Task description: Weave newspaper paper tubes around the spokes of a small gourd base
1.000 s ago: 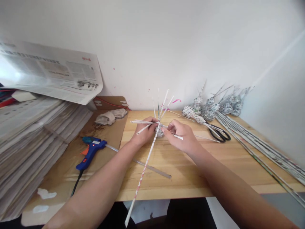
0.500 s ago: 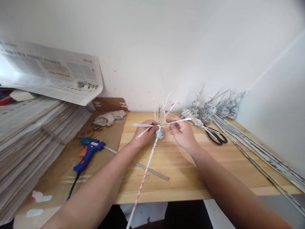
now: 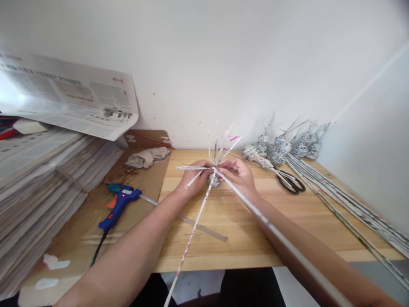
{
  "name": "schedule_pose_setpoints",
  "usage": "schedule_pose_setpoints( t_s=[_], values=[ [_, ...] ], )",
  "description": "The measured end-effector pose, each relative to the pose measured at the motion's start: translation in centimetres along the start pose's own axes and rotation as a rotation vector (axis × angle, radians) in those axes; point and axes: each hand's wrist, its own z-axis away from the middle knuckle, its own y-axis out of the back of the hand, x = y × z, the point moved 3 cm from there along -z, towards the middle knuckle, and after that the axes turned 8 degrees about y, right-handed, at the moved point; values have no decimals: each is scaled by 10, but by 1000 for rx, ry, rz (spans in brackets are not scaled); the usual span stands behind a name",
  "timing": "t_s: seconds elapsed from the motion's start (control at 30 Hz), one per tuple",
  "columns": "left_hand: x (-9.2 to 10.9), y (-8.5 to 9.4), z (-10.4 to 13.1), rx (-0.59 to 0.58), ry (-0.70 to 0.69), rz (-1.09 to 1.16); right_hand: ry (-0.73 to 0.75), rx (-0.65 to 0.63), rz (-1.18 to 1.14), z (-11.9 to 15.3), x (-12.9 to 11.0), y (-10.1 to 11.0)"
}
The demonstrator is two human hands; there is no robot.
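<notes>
Between my hands is a small woven newspaper piece [image 3: 214,181] with rolled paper sticks fanning out of its top. My left hand [image 3: 198,175] is closed around its left side, where short sticks poke out past the fingers. One long paper stick [image 3: 194,230] runs from the top down toward me. My right hand [image 3: 239,172] pinches a second long paper stick [image 3: 265,219] close to the weave; that stick crosses over my right forearm to the lower edge of the view. The underside of the woven piece is partly hidden by my fingers.
Left, a blue glue gun [image 3: 119,207] with a clear glue stick lies on cardboard, near a cloth glove [image 3: 147,158] and stacked newspapers [image 3: 57,183]. Right, black-handled scissors [image 3: 290,182], several finished woven pieces [image 3: 277,149] and long paper sticks [image 3: 338,198] lie by the wall.
My right hand has moved left, against the woven piece. A long stick now comes down over my right forearm; the stick that pointed right beside that hand no longer shows there.
</notes>
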Motion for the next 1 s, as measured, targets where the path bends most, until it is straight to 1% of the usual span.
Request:
schedule_pose_setpoints(
  t_s=[0.1,0.23,0.43,0.57,0.67,0.87,0.93,1.0],
  values=[
    [5,1,1,-18,-38,-36,44,-1,136,1,0,0],
    [4,0,3,-1,-73,-78,27,-13,240,0,0,1],
    [-4,-2,2,-6,-8,41,-25,18,196,-3,7,3],
    [-6,-1,2,82,71,6,-18,-21,152,0,11,-1],
    [-7,-1,3,137,106,-31,31,-32,162,3,10,-4],
    [-16,-3,6,192,143,-27,102,-25,205,7,8,-7],
    [-15,-4,7,186,144,11,169,-33,229,9,6,-7],
    [-11,-5,7,171,140,26,297,-54,335,10,0,-7]
  ],
)
